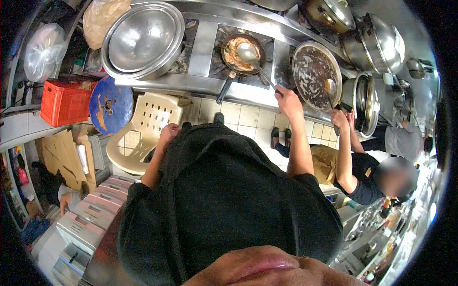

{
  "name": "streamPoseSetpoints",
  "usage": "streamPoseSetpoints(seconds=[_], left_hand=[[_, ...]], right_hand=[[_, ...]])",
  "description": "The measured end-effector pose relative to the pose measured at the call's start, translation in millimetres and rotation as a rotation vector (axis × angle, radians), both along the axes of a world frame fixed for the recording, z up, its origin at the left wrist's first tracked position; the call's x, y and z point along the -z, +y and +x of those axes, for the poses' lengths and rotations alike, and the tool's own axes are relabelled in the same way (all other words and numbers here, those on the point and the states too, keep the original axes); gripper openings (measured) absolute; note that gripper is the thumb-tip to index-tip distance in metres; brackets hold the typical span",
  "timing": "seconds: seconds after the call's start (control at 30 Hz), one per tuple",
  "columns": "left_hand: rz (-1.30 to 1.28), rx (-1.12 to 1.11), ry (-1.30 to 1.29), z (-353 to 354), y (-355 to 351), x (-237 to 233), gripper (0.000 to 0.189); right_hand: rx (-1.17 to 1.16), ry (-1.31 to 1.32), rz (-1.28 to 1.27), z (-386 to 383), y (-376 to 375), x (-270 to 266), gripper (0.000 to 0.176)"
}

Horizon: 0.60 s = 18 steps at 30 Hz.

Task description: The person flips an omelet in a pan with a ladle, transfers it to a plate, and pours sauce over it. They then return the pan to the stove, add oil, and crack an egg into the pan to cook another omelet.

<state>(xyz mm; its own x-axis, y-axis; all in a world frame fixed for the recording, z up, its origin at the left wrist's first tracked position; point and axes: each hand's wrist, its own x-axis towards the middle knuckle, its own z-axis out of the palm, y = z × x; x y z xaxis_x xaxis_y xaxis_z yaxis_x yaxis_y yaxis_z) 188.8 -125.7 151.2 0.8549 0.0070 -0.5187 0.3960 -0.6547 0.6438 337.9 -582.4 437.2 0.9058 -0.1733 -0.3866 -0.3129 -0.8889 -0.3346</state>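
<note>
My right hand is closed round the handle of a metal ladle. The ladle's bowl rests in a small black frying pan that holds orange-and-white food. The pan sits on a stove burner, its black handle pointing toward me with no hand on it. My left hand hangs low at my side, beside the cream plastic chair. Its fingers are curled in, and I cannot make out whether they hold anything.
A co-worker at the right holds a utensil in a wide pan of dark liquid. Large metal bowls stand left on the stove. A blue round stool and a red crate are farther left. Another person is beyond.
</note>
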Motion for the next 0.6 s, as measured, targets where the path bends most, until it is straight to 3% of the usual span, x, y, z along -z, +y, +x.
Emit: streamPoseSetpoints(seconds=[0.17, 0.27, 0.4, 0.5, 0.6], left_hand=[[-0.015, 0.007, -0.031, 5.2, -5.5, -9.2, 0.029], [-0.006, 0.033, -0.089, 24.9, -22.6, -44.3, 0.026], [-0.091, 0.058, -0.116, 68.4, -50.6, -82.4, 0.025], [-0.235, 0.053, -0.213, 112.3, -66.9, -70.0, 0.028], [-0.195, 0.050, -0.207, 163.7, -93.5, -73.5, 0.029]], right_hand=[[-0.017, -0.038, -0.108, 7.0, 18.8, 9.7, 0.031], [-0.102, -0.040, -0.177, 8.1, 16.8, 35.4, 0.032], [-0.022, -0.054, -0.119, 3.2, 15.0, 19.4, 0.034], [0.007, -0.072, -0.042, -8.9, 14.9, 8.7, 0.038], [-0.013, -0.059, -0.100, -20.9, 13.0, 23.4, 0.036]])
